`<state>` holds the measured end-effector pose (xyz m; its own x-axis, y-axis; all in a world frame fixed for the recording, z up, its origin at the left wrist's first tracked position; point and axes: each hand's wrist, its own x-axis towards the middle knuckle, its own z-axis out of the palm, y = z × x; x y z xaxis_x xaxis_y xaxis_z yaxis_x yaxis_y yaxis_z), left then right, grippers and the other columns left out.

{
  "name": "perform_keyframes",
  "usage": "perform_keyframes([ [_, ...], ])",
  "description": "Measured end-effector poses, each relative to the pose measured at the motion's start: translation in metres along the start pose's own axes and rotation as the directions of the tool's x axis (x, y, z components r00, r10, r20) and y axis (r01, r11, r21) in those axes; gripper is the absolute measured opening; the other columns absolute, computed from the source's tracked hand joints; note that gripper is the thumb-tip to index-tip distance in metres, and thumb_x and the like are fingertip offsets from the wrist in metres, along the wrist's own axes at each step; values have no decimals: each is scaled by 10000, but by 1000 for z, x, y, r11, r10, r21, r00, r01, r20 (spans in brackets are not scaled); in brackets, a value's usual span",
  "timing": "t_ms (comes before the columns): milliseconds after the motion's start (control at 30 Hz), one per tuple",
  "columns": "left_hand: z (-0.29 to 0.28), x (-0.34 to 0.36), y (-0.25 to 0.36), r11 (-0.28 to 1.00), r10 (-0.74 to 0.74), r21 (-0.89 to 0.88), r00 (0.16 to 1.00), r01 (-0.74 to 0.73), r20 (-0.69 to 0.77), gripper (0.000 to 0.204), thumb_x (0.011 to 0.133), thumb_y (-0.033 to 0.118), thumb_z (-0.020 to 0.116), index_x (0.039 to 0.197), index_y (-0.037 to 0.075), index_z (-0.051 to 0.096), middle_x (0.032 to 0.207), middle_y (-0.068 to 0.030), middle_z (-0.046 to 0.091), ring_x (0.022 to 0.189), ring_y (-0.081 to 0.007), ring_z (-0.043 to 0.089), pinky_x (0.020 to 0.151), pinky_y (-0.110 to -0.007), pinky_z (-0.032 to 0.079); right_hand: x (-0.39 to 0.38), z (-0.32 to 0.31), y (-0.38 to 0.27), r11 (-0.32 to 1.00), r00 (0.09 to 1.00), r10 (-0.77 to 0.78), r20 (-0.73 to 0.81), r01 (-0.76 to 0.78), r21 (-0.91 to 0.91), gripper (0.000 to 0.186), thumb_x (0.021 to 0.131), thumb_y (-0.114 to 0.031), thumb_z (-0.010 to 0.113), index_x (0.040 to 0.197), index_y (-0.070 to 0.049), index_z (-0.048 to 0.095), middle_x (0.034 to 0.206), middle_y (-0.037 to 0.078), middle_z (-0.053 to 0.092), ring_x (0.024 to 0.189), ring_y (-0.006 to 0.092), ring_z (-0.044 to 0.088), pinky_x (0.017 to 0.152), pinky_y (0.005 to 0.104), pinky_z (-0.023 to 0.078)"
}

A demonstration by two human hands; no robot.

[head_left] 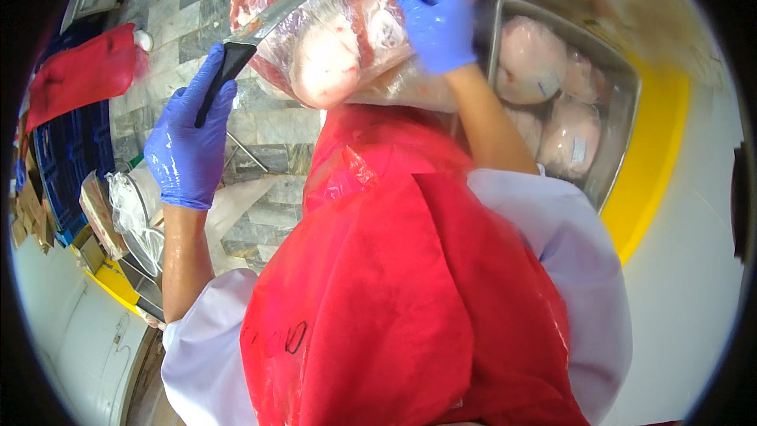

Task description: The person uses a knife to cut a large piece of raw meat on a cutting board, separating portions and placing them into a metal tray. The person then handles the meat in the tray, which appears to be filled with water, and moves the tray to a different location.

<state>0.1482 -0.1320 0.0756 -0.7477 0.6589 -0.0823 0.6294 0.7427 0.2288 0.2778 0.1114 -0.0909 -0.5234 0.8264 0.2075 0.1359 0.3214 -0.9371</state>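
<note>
My left hand (189,146), in a blue glove, is closed round the black handle of a long knife (296,6). The blade slants up and to the right across a large piece of raw meat (327,59) with red flesh and pale fat. My right hand (438,22), also gloved in blue, rests at the meat's right side with its fingers curled in. What those fingers pinch, if anything, is hidden. Below the meat, clear plastic film (418,87) covers part of the surface.
A metal pan (619,122) at the right holds several film-wrapped pieces of meat (532,59). A yellow edge (666,110) runs beyond it. Over on the left are a red sheet (83,75), blue crates (75,154) and a white plastic bag (130,205). My red apron (378,292) fills the foreground.
</note>
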Motion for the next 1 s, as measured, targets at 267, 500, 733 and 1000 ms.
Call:
perform_keyframes([
  [267, 3, 1, -13, 995, 5, -104, 999, -10, -43, 383, 918, 212, 671, 1298, 179, 630, 1090, -135, 713, 952, -133, 681, 827, -285, 503, 16, -57, -26, 950, 966, -238, 103, 254, -183, 187, 804, -143, 747, 961, -46, 720, 854, 80, 656, 792, 182, 623, 749, 302, 507],
  [500, -1, -1, -7, 992, 12, -127, 999, -17, -38, 390, 907, 222, 689, 1289, 167, 635, 1050, -137, 720, 936, -144, 689, 803, -287, 508, 30, -57, 13, 799, 775, -409, 482, 559, -220, 265, 830, -185, 701, 1078, -92, 704, 983, 98, 649, 916, 281, 631, 799, 355, 517],
  [733, -3, -6, -14, 995, -8, -99, 1000, 7, -17, 394, 897, 232, 700, 1283, 175, 642, 1052, -139, 717, 916, -159, 694, 794, -302, 518, 67, -55, 19, 526, 458, -498, 736, 835, -164, 245, 833, -105, 598, 1062, -65, 675, 968, 124, 634, 870, 309, 616, 756, 381, 515],
  [1000, 4, -11, -33, 980, 0, -198, 999, -8, -40, 388, 894, 171, 698, 1273, 110, 641, 1109, -140, 707, 984, -166, 683, 848, -291, 508, 98, -37, 12, 197, 53, -691, 721, 973, 118, 291, 803, -96, 615, 1090, -66, 654, 1021, 100, 660, 908, 297, 647, 768, 389, 535],
])
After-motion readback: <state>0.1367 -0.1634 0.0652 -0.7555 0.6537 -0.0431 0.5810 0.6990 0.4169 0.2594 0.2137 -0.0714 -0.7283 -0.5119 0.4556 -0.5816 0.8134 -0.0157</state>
